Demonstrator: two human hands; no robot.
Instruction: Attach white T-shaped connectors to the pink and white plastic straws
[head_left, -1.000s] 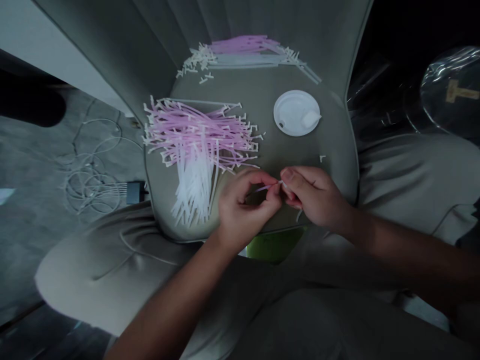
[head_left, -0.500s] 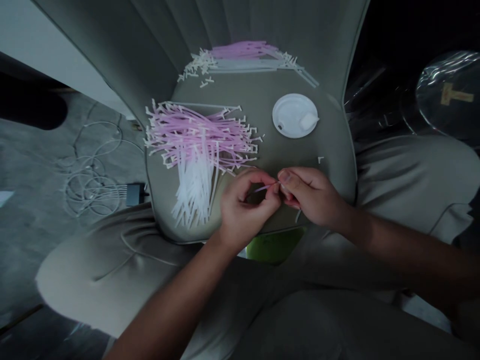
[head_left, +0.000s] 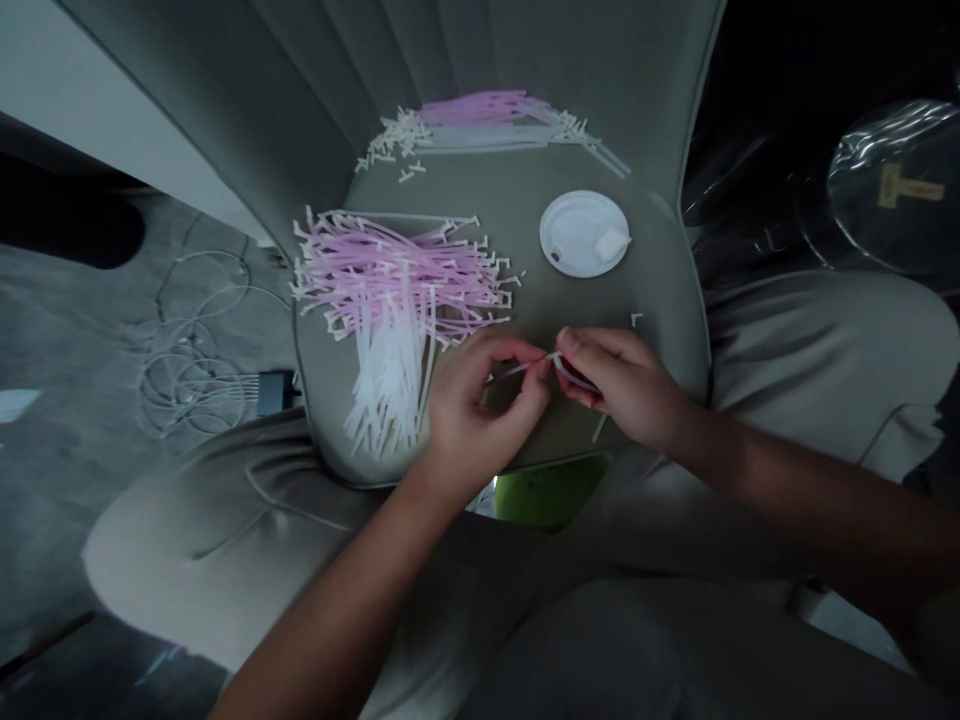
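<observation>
My left hand (head_left: 476, 405) pinches a thin pink tube (head_left: 512, 371) between thumb and fingertips. Close against it, my right hand (head_left: 634, 385) is closed on a thin white tube (head_left: 577, 379), which curves below the thumb. A small white connector (head_left: 553, 356) shows where the fingertips nearly meet; the exact joint is partly hidden by the fingers. Left of my hands lies a heap of pink tubes (head_left: 375, 255) with white end pieces, and white tubes (head_left: 386, 375) hang from it toward me. Both hands are just above the front of the chair seat (head_left: 517, 180).
A round white lid (head_left: 576, 220) with a small white lump on it sits on the seat's right. One loose L-shaped connector (head_left: 636, 319) lies nearer. At the back are more tubes (head_left: 487, 105) and scattered connectors (head_left: 405, 130). Coiled cables (head_left: 195, 370) lie on the floor.
My fingertips have shifted slightly, and the white tube and the connector between my hands now show more clearly. The piles and the lid lie as before; the view has moved a little.
</observation>
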